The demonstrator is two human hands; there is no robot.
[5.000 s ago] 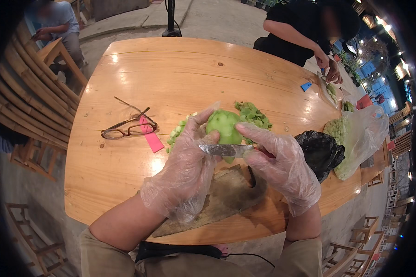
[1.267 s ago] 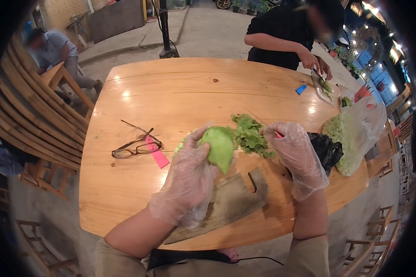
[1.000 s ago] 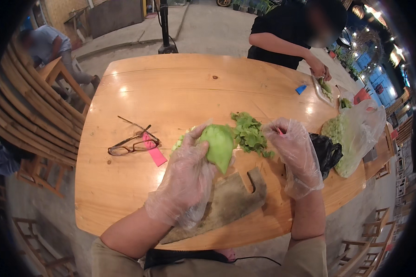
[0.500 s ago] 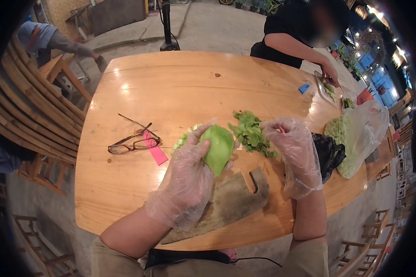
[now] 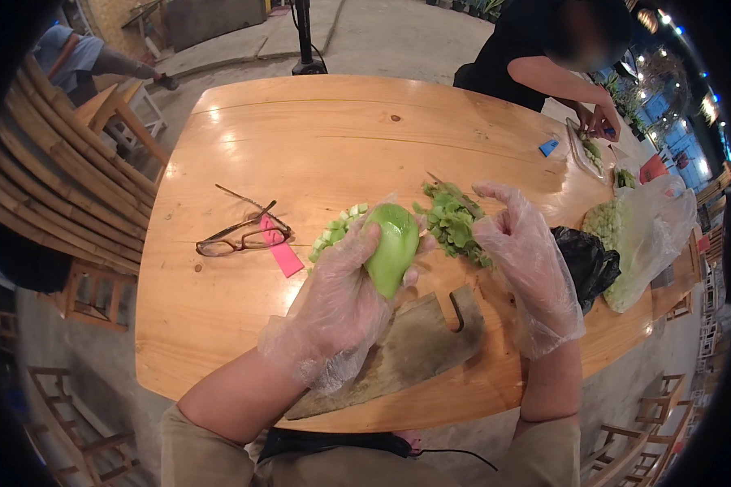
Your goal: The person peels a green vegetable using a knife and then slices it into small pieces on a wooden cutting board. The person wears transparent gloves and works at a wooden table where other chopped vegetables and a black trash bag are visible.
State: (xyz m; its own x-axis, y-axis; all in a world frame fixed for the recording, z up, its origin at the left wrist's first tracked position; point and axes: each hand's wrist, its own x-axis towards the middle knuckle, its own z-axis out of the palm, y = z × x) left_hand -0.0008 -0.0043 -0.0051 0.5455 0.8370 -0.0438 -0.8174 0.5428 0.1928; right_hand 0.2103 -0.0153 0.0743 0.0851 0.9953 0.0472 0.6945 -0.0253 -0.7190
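Observation:
A peeled, glossy green chayote (image 5: 393, 247) rests in my gloved left hand (image 5: 345, 280), the fingers wrapped round it. My gloved right hand (image 5: 532, 256) is raised just right of it, closed round the end of a knife (image 5: 455, 193). The thin blade points up and to the left; the handle is mostly hidden by the fingers. Beneath the blade lies a heap of green peelings (image 5: 449, 223). Diced pale green cubes (image 5: 330, 235) are piled behind my left hand. A worn wooden board (image 5: 414, 345) with a hooked notch lies under my wrists.
Eyeglasses (image 5: 244, 241) and a pink paper strip (image 5: 283, 252) lie on the wooden table (image 5: 300, 146) at left. A black plastic bag (image 5: 585, 268) and a clear bag of green cubes (image 5: 625, 243) sit at right. Across the table, a person in black handles a tray (image 5: 585, 150) of green pieces.
The knife blade has come into view above the peelings as my right hand turned. The chayote is tilted slightly in my left hand. My view has shifted a little.

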